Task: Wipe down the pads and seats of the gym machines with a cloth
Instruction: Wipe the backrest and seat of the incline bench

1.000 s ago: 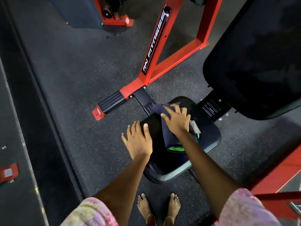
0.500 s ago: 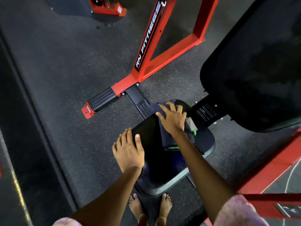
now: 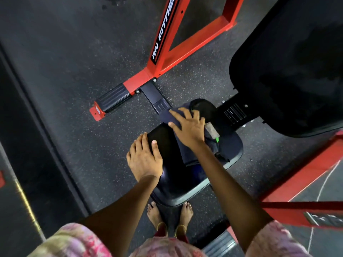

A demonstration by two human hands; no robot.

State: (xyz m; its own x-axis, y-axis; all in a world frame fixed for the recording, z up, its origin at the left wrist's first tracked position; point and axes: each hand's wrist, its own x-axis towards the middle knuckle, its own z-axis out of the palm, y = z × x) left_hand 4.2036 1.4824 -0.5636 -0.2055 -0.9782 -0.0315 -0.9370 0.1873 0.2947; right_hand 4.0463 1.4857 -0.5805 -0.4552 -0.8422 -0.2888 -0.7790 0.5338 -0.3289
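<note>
- The dark cloth (image 3: 182, 145) lies folded on the black seat (image 3: 230, 147), on its far half.
- Its long side runs from near the person out to the seat's far end.
- The right hand (image 3: 189, 127) presses flat on the cloth, fingers spread.
- The left hand (image 3: 144, 158) rests flat on the seat's left edge, holding nothing.
- The big back pad (image 3: 289, 71) is past the seat, to the right.
- The red frame (image 3: 167, 49) stands on the floor (image 3: 65, 71) behind the seat.

A person stands barefoot over a black padded seat (image 3: 194, 184). The right hand (image 3: 189, 128) presses a dark folded cloth (image 3: 187, 154) flat onto it, fingers spread. The left hand (image 3: 144, 158) rests on the seat's left edge. A red machine frame (image 3: 167, 58) stands on the speckled floor (image 3: 65, 71).
</note>
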